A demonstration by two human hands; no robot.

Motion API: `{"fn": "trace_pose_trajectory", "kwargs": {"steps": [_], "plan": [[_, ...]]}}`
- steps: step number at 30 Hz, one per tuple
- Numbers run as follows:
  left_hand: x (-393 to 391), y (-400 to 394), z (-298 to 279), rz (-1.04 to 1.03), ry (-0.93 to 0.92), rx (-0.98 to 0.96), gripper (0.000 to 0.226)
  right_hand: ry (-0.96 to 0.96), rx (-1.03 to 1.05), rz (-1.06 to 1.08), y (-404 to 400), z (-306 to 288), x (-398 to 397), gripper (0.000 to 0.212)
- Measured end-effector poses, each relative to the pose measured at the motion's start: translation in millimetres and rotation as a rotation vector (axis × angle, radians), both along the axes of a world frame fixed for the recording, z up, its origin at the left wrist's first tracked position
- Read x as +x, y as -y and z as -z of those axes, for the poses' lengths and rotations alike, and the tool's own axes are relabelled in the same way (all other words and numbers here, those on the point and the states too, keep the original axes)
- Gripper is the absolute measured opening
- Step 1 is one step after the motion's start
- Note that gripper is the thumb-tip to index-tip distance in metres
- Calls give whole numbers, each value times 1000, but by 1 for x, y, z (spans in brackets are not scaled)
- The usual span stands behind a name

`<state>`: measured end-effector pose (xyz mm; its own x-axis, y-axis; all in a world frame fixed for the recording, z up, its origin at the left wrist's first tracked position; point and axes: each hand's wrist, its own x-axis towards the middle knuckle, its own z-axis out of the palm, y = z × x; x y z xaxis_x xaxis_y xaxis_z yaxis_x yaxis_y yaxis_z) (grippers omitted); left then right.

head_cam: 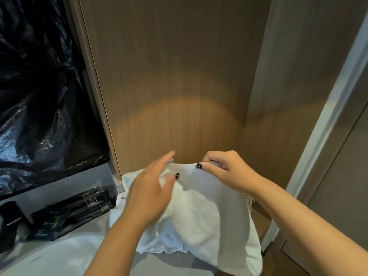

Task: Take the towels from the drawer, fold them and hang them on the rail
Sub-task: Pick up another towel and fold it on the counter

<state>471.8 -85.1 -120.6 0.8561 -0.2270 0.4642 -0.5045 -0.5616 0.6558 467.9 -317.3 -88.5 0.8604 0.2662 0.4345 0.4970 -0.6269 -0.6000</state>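
Right now a white towel (pixel 201 214) lies bunched on the grey counter (pixel 175 261), its upper edge lifted toward the wooden wall panel (pixel 169 86) behind it. The right hand (pixel 225 172) grips that upper edge of the towel: the thumb, with a dark-painted nail, lies along the front of the cloth while the curled fingers close behind it, so the edge is pinched between them. The left hand (pixel 151 194) hovers over the left part of the towel with its fingers fairly straight and spread; the fingertips are blurred, and its thumb, also dark-nailed, lies against the cloth just below the lifted edge. Whether this hand actually holds any fabric cannot be told.

The towel hangs from the right hand's grip in a loose slope, its lower right corner draping past the counter's near edge, and its left side sits crumpled in folds on the counter. Left of the towel, several dark boxes and packets (pixel 79 210) stand along the back of the counter, and a dark round container (pixel 10 220) sits at the far left. Nearer than the towel on the left, the pale rim of a basin (pixel 59 253) shows. Above the dark packets, shiny black plastic sheeting (pixel 39 86) covers the wall. Right of the towel a pale door frame (pixel 326 140) runs upward.
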Motion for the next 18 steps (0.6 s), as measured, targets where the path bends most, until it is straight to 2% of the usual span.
{"fn": "trace_pose_trajectory", "kwargs": {"steps": [2,3,5,8,13,16,18], "plan": [[-3,14,-2,170,-6,-19,47,11,11,-56,-8,-6,-1,21],[-4,19,-1,191,-10,-41,40,1,19,-77,-11,-8,-1,21],[-3,25,1,122,-3,-92,15,-25,24,-95,-14,-9,-1,21],[4,22,6,22,26,-149,2,-63,25,-84,-9,-5,0,19],[16,-4,9,-224,-62,-288,20,-108,-42,19,16,2,1,24],[25,-23,8,-372,-151,-356,20,-144,-93,119,35,2,1,26],[26,-26,9,-419,-176,-379,17,-181,-118,188,43,1,0,21]]}}
